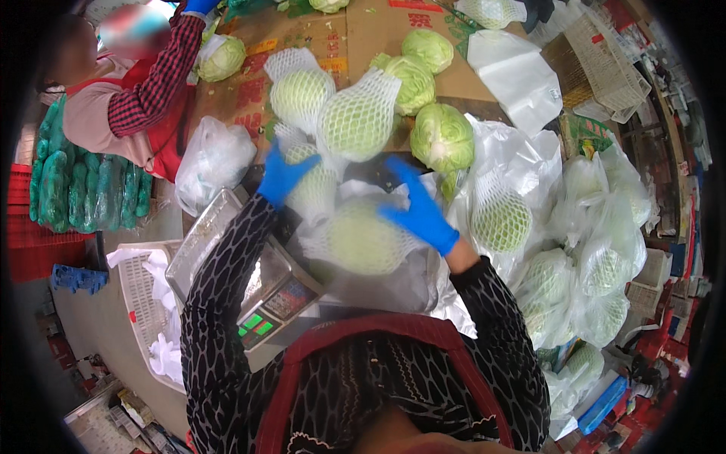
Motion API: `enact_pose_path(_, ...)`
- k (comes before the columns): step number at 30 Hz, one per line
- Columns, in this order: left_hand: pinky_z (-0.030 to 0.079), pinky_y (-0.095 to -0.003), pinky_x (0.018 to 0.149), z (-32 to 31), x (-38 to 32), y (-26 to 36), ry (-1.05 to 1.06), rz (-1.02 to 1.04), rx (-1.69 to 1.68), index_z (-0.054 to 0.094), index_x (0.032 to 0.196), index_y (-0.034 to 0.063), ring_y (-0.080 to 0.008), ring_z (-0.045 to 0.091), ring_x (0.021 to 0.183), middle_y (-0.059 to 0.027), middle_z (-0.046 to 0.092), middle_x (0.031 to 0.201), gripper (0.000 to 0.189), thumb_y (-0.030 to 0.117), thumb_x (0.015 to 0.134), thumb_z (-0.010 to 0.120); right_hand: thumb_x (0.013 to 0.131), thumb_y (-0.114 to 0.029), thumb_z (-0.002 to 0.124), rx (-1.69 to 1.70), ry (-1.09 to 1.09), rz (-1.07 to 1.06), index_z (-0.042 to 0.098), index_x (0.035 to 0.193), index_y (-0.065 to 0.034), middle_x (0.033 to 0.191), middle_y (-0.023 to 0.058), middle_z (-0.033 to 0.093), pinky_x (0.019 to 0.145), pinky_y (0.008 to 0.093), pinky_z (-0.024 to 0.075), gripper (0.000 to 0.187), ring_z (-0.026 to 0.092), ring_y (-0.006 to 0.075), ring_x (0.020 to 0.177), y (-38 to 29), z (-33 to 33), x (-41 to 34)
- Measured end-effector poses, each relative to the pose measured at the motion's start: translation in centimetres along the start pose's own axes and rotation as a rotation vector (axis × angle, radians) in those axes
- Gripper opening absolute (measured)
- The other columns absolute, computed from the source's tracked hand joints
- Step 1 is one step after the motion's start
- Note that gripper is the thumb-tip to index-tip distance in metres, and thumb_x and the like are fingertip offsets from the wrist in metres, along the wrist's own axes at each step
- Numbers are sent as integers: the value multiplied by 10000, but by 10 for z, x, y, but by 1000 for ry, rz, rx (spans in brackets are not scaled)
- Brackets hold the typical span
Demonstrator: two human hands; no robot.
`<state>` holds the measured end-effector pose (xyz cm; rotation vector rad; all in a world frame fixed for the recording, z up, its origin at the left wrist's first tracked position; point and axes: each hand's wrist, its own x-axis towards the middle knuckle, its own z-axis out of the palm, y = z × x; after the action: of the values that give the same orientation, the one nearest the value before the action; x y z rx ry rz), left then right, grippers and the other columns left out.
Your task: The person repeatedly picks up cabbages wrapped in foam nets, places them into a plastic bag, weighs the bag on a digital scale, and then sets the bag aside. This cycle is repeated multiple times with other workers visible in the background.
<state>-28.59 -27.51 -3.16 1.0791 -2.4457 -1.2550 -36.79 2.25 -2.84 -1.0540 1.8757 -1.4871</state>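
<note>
My left hand, in a blue glove, has its fingers spread beside a net-sleeved cabbage; whether it touches the net is blurred. My right hand, gloved in blue too, is spread just above the right side of another cabbage in a white foam net, lying on a plastic bag close to my body. Two more netted cabbages lie beyond my hands. Bare cabbages sit to their right. A further netted cabbage rests on clear plastic at my right.
A digital scale stands under my left forearm. Left of it is a plastic basket with white netting. Bagged cabbages pile up at the right. A flat plastic bag lies on the cardboard. Another person works at upper left.
</note>
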Motion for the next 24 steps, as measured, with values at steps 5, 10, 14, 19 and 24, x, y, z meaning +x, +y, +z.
enact_pose_path(5,468,-371,926,-9,-22,-9,-197,-48,-292,375,1371,14,-265,549,1105,-191,539,1226,867,356,706,814,699,-327,818,-400,-122,-61,354,1416,-61,1370,204,425,1067,419,339,894,418,339,1263,-43,12,-53)
enact_pose_path(10,549,-402,770,-18,-36,-5,-207,-371,-548,337,1394,69,-255,605,1008,-176,549,1207,754,248,792,754,831,-299,708,497,139,284,282,1446,-68,1371,148,433,1004,363,418,783,462,238,1222,0,1,-51)
enact_pose_path(14,539,-400,810,-11,-45,-1,-342,-243,-661,338,1404,79,-257,589,1043,-157,545,1220,736,242,806,735,900,-303,625,737,221,412,252,1449,-30,1380,135,427,1023,349,396,718,454,226,1235,14,0,-46)
enact_pose_path(19,497,-366,900,-9,-48,-4,-333,-295,-924,456,1325,53,-227,566,1089,-109,556,1226,458,180,903,581,944,-348,540,1001,255,488,355,1418,-46,1369,100,460,1057,335,355,591,436,203,1261,-14,-2,-39)
enact_pose_path(24,400,-413,1038,-60,-78,-18,-582,-128,-1461,507,1296,83,-259,527,1179,-104,561,1276,437,346,950,468,986,-380,445,1542,115,398,405,1397,-89,1341,71,511,1040,350,408,505,517,192,1197,-45,-10,-40)
